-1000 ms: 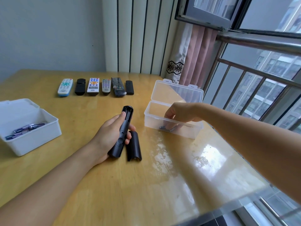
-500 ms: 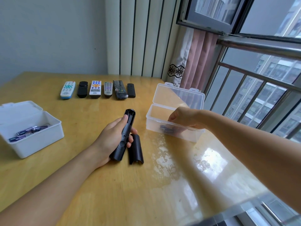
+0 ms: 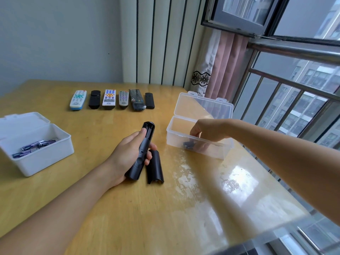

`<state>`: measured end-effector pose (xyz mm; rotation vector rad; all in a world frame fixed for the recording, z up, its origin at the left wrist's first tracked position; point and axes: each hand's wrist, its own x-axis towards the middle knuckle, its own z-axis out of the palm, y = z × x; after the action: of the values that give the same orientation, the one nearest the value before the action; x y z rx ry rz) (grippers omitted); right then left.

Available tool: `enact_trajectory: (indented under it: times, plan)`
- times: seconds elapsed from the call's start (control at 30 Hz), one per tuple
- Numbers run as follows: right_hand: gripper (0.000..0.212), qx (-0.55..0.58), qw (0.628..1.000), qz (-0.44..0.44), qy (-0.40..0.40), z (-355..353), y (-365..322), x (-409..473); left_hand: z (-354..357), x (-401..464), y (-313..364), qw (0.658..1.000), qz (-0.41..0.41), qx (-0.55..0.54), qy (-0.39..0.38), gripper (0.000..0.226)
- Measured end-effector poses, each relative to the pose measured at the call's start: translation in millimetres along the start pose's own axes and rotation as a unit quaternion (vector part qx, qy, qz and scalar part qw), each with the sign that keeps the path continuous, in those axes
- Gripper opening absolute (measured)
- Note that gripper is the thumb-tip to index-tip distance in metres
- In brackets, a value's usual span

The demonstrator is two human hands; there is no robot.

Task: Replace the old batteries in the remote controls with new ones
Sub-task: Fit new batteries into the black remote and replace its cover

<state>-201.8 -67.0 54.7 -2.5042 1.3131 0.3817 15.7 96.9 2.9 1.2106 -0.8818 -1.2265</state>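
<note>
Right hand (image 3: 206, 132) lifted, clear box (image 3: 200, 148) holds batteries (image 3: 188, 144)

The left grip (image 3: 128, 155) lies forearm outstretched, fingers curled round a dark remote (image 3: 142, 151); the right grip (image 3: 206, 132) reaches forward and dips down, fingers bent, their tips hidden

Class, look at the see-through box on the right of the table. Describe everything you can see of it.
The clear plastic box sits on the wooden table near the window. It is rectangular, with a hinged lid standing open at the back, two clasp tabs on the lid's top edge. A few dark batteries lie inside. The right hand reaches into it from above.
</note>
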Motion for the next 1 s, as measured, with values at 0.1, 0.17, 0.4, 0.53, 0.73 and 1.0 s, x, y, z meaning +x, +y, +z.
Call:
enact_trajectory:
  times: [0.1,0.17,0.4,0.53,0.73,1.0]
  plan:
    - [0.035,-0.007,1.0,-0.01,0.001,-3,-4,-1,0,0,1,1.0,-0.001,0.0,-0.002,0.044]
    - [0.046,-0.017,1.0,-0.011,0.001,-4,-10,-3,-1,0,0,1.0,-0.001,0.0,-0.003,0.044]
    - [0.021,-0.026,0.999,-0.014,-0.024,-13,-18,0,-2,1,0,1.0,-0.003,-0.017,-0.009,0.045]
    - [0.022,0.041,0.999,-0.002,-0.01,-13,-17,-4,-4,1,0,1.0,-0.004,-0.029,-0.009,0.045]
    - [0.016,0.195,0.957,-0.057,0.208,-39,-35,-42,-9,3,0,0.999,-0.002,-0.051,-0.006,0.042]
    - [0.021,0.262,0.922,-0.191,0.212,21,-132,-11,-25,1,6,0.991,0.072,-0.088,0.07,0.046]
